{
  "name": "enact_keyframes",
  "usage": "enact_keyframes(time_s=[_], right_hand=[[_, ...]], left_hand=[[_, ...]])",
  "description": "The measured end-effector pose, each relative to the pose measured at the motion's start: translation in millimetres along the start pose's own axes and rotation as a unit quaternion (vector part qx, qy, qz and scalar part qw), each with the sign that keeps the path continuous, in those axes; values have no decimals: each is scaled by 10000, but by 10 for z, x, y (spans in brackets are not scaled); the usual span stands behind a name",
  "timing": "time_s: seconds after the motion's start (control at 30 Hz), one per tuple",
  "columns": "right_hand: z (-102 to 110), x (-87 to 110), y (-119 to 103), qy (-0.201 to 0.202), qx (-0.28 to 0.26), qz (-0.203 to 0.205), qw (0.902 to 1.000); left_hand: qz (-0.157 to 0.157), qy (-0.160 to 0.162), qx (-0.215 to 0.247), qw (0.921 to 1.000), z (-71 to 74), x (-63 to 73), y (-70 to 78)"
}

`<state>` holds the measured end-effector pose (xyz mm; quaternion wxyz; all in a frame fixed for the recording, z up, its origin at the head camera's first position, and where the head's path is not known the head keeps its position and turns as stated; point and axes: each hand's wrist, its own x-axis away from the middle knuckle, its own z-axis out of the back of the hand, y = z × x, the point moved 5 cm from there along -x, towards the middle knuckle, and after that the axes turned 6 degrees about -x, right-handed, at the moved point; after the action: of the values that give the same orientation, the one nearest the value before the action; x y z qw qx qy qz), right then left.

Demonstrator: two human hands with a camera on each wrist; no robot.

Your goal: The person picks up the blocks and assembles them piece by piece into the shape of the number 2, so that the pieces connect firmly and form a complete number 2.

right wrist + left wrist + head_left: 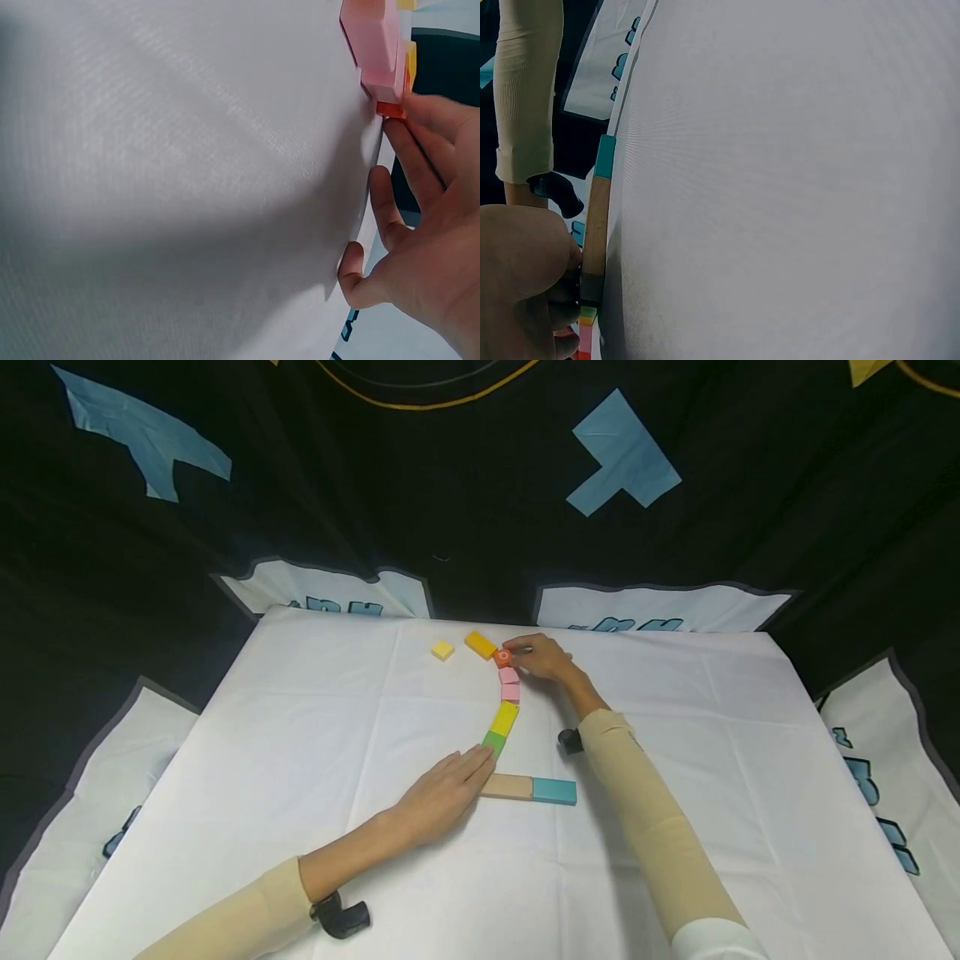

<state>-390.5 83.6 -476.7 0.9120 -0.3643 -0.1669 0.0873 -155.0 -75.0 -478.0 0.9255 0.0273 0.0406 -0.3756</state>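
A curved row of toy blocks lies on the white cloth. My right hand (542, 657) is at its far end, thumb and index finger pinching a small orange-red block (502, 657). In the right wrist view that orange-red block (390, 110) shows between the fingertips, beside pink blocks (375, 45). Nearer come a pink pair (509, 683), a yellow block (505, 718) and a green block (494, 742). My left hand (444, 793) rests with fingers extended where the green block meets a wooden plank (510, 787), covering that joint. A teal block (555, 791) continues from the plank's right end.
An orange-yellow block (481, 645) lies at the row's far end, near the orange-red one. A loose pale yellow block (442, 650) sits to its left. Behind the table's far edge hangs a black curtain (450, 527) with blue patches. Black wrist devices (341, 917) are strapped under both sleeves.
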Motion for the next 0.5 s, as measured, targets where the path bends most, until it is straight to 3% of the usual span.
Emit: enact_keyframes(time_s=[0.5], right_hand=[[-32,-11,-18,130,-92,-140,9998]], left_hand=[[3,-101,-60,9999,15,-1,7]])
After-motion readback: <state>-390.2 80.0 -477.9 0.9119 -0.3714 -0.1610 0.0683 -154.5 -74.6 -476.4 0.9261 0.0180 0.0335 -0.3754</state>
